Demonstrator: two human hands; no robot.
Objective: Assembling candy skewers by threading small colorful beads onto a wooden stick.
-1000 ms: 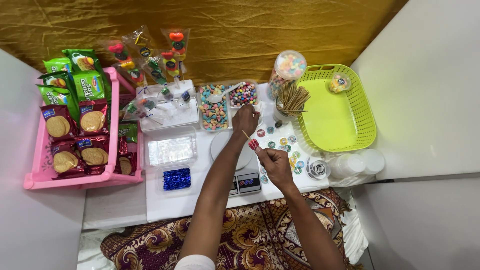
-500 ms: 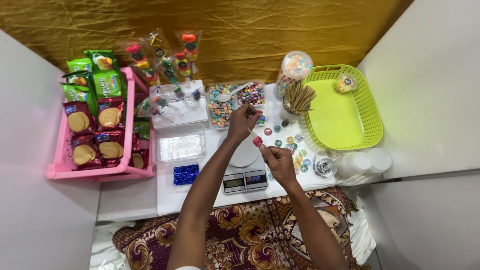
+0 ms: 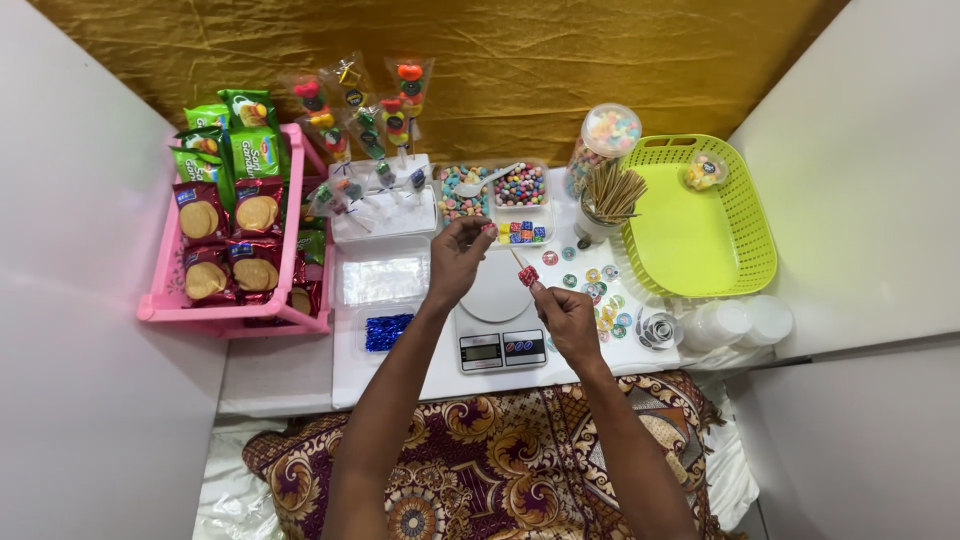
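Note:
My right hand [image 3: 567, 318] grips a thin wooden skewer [image 3: 521, 262] with a red sugared candy [image 3: 528, 276] threaded on it, held above the round plate of a white kitchen scale [image 3: 497, 322]. My left hand [image 3: 456, 258] is raised just left of the skewer's tip. Its fingertips pinch a small reddish candy [image 3: 488, 229]. Directly behind the hands lie clear trays of mixed coloured candies [image 3: 462, 200], round candy balls [image 3: 521, 184] and small blue cube candies [image 3: 522, 233].
A pink basket [image 3: 160, 306] of biscuit packs stands at left, wrapped candy skewers [image 3: 372, 112] at the back. A cup of skewers [image 3: 604, 198], a candy jar [image 3: 603, 138], a lime green basket [image 3: 742, 268], round stickers [image 3: 592, 286], clear lidded cups [image 3: 742, 322] and blue ties [image 3: 388, 331] surround the scale.
My left hand has drawn back from the candy trays toward the skewer's tip with a candy in its fingers. The view has shifted, so everything sits further right in the picture.

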